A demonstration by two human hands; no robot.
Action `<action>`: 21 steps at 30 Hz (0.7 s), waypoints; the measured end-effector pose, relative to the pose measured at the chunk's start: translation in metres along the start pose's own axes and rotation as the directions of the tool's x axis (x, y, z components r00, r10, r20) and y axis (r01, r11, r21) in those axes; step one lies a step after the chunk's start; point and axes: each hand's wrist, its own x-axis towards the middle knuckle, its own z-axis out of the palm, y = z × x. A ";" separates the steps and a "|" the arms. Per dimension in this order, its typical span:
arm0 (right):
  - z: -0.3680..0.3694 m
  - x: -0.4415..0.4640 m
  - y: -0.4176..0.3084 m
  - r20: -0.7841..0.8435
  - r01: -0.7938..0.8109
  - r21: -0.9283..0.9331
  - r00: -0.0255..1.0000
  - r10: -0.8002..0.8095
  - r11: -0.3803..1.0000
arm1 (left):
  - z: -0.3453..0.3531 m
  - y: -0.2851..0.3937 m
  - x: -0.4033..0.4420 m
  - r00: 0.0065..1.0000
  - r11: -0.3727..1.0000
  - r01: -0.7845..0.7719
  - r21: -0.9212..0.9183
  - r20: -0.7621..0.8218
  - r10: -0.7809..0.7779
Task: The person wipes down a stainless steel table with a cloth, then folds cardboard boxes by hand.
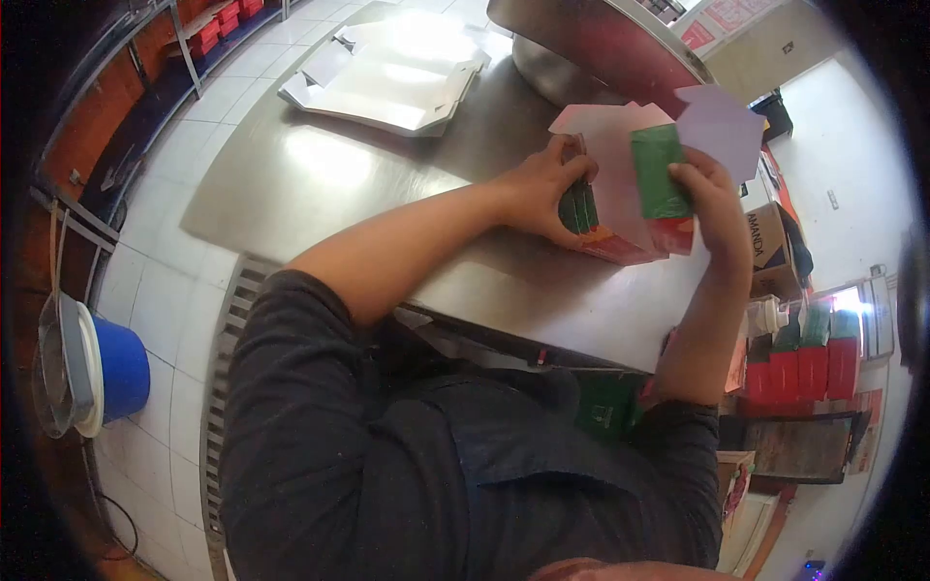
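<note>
A part-folded cardboard box (610, 145), white inside and printed red and green outside, stands on the metal table between my hands. My left hand (557, 184) is closed around its left wall, thumb and fingers on the edge beside dark green folded layers. A green flap (659, 169) on the right side is pinched between the thumb and fingers of my right hand (709, 189). A white flap (722, 131) sticks up behind that hand. Flat white cardboard blanks (387, 73) lie at the far left of the table.
The steel table (455, 281) has a large metal pot (552, 68) at its back. Blue bucket (124, 368) and strainer (58, 368) are at the left. To the right are a brown carton (772, 252) and several red-and-green boxes (814, 368).
</note>
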 end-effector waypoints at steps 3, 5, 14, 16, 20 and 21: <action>-0.021 -0.007 -0.019 -0.097 -0.009 0.066 0.995 0.015 0.998 | -0.002 0.001 0.001 0.999 0.999 -0.033 -0.006 -0.009 0.033; -0.034 -0.010 -0.024 -0.181 0.001 0.139 0.983 0.024 0.990 | 0.000 0.001 0.001 1.000 1.000 -0.025 0.000 -0.008 0.025; -0.053 -0.022 -0.019 -0.194 -0.001 0.268 0.979 0.055 0.963 | 0.004 -0.004 0.002 0.999 0.999 -0.031 -0.007 -0.045 0.031; -0.051 -0.029 -0.019 -0.262 0.016 0.235 0.964 0.048 0.972 | 0.005 -0.003 0.002 0.998 0.999 0.002 -0.048 -0.055 -0.005; -0.081 -0.047 -0.017 -0.220 0.114 0.256 0.974 -0.057 0.960 | 0.004 0.001 0.001 0.998 0.998 0.057 -0.020 -0.016 -0.057; -0.089 -0.052 -0.019 -0.170 0.149 0.299 0.980 -0.101 0.942 | 0.005 0.000 0.002 0.998 0.998 0.057 -0.023 -0.016 -0.058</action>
